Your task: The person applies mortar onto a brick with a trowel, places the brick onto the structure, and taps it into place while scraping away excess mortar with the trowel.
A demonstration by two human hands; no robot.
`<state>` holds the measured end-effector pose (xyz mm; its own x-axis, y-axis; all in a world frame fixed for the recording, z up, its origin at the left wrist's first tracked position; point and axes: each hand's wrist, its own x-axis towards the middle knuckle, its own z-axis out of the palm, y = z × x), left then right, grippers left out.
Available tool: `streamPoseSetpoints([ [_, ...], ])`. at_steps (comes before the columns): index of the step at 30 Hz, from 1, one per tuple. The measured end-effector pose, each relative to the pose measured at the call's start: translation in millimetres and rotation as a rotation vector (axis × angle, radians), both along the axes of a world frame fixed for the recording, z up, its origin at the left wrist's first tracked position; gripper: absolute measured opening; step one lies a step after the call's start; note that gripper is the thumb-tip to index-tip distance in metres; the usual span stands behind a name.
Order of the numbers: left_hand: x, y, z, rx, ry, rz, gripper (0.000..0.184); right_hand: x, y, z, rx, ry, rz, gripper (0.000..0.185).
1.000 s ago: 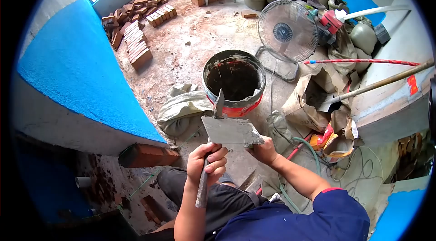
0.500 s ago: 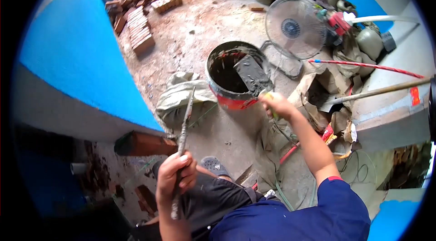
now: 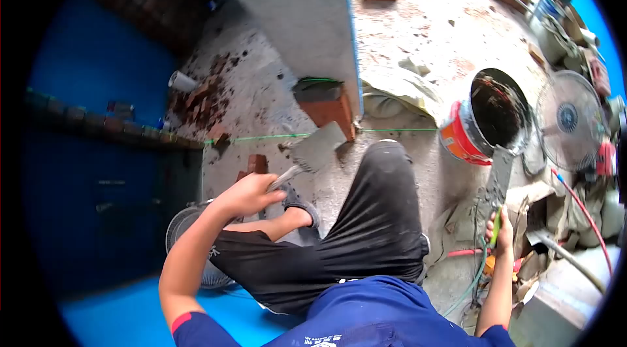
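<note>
Fingers are clamped on two tools: over the floor [image 3: 431,30], a broad-bladed trowel [image 3: 318,148] is held by the left hand [image 3: 249,196]; near the bucket [image 3: 462,136], a green-handled trowel [image 3: 500,176] by the right hand [image 3: 502,234]. Scooping seems the step; steadiness is called for.

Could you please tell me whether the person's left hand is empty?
No, the left hand is closed around the handle end of a grey-bladed trowel.
</note>
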<state>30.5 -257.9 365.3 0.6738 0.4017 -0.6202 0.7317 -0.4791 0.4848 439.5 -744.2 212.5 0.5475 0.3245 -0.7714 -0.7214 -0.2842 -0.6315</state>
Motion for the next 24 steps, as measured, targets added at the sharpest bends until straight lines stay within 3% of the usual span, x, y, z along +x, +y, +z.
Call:
streamPoseSetpoints([
  [3,-1.6,17.6,-80.6,-0.105,0.082,-0.012,0.041,-28.5,-10.6,7.9,-0.096,-0.083,-0.022,0.046],
  [4,-10.5,22.4,-132.0,-0.113,0.063,-0.021,0.044,-37.7,-19.7,4.6,-0.077,-0.106,-0.048,0.046],
  [5,-0.8,19.2,-151.5,-0.157,0.192,-0.001,0.047,-44.9,-29.5,-0.9,-0.059,-0.128,-0.075,0.046],
  [8,-5.5,6.3,-293.3,-0.152,0.090,-0.108,0.048,-54.4,-46.8,-15.6,-0.031,-0.173,-0.203,0.045],
  [11,16.4,-19.9,-356.9,-0.205,0.145,0.017,0.044,-53.4,-12.7,12.5,-0.072,-0.257,-0.279,0.041],
  [14,25.1,-51.3,-404.5,-0.184,0.061,0.141,0.041,-9.5,-4.4,19.9,-0.090,-0.356,-0.160,0.040],
  [15,19.5,-60.4,-426.1,-0.152,0.004,0.047,0.042,10.8,4.4,32.4,-0.022,-0.327,-0.005,0.035],
  [16,14.4,-68.1,-448.3,-0.188,0.039,0.015,0.042,36.5,2.3,23.3,-0.321,-0.501,0.025,0.029],
  [17,11.1,-60.6,-458.8,-0.264,0.136,-0.229,0.043,50.9,19.9,33.4,-0.385,-0.512,0.137,0.027],
  [18,-1.3,-43.6,-489.7,-0.298,0.012,-0.549,0.046,44.9,74.0,78.6,-0.457,-0.649,0.295,0.027],
  [19,6.2,-10.3,-446.6,-0.433,0.200,-0.352,0.044,61.2,98.3,96.4,-0.599,-0.677,0.445,0.030],
  [20,-10.8,14.5,-442.3,-0.634,0.254,0.237,0.040,76.9,121.1,115.7,-0.738,-0.705,0.600,0.032],
  [21,-28.4,48.5,-454.4,-0.511,0.187,0.413,0.037,95.2,129.5,116.4,-0.761,-0.987,0.737,0.044],
  [22,-38.4,71.2,-439.3,-0.106,0.012,0.415,0.031,136.1,114.4,86.9,-0.838,-1.555,0.969,0.036],
  [23,-48.9,93.6,-422.7,0.345,-0.086,0.420,0.026,148.6,138.6,104.1,-1.077,-1.358,1.170,0.027],
  [24,-71.5,115.4,-428.5,0.687,-0.063,0.493,0.028,136.3,171.4,133.5,-1.230,-1.169,1.046,0.025],
])
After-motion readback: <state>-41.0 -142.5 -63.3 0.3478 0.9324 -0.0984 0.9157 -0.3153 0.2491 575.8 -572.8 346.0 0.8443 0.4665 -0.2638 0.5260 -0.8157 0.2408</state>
